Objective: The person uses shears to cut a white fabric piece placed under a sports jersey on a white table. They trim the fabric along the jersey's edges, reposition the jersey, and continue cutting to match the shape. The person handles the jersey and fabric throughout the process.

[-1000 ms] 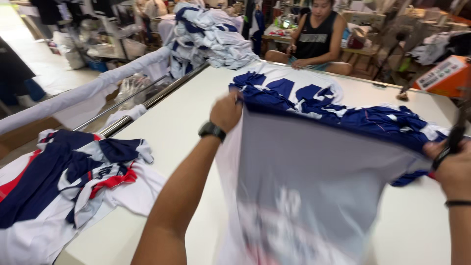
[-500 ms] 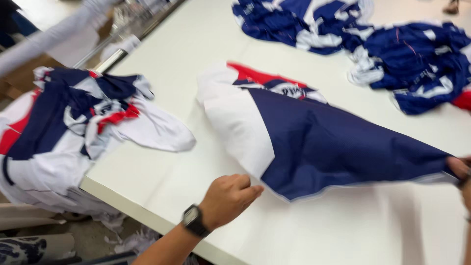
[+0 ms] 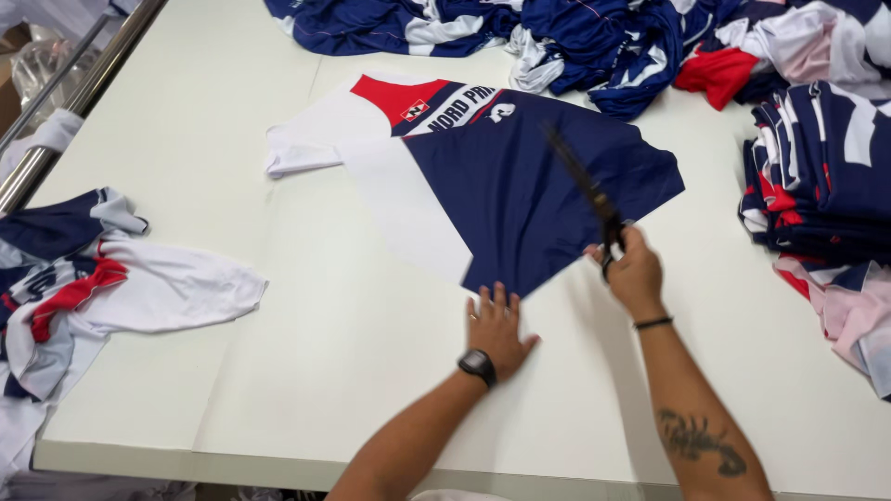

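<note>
A navy, white and red jersey (image 3: 483,176) lies spread flat on the white table (image 3: 306,353). My left hand (image 3: 497,325), with a black watch on the wrist, rests flat with fingers apart on the table at the jersey's near hem. My right hand (image 3: 631,274) grips a pair of dark scissors (image 3: 580,186), whose long blades point up and away over the navy part of the jersey. A thin black band circles my right wrist.
A heap of navy and white garments (image 3: 520,23) lies along the table's far edge. Folded jerseys (image 3: 821,167) are stacked at the right. More crumpled jerseys (image 3: 83,278) hang over the left edge. A metal rail (image 3: 79,97) runs along the far left.
The jersey went from held up, to folded over, to spread flat with its red and white shoulder showing. My left hand moved onto the hem. My right hand now shows with scissors over the cloth.
</note>
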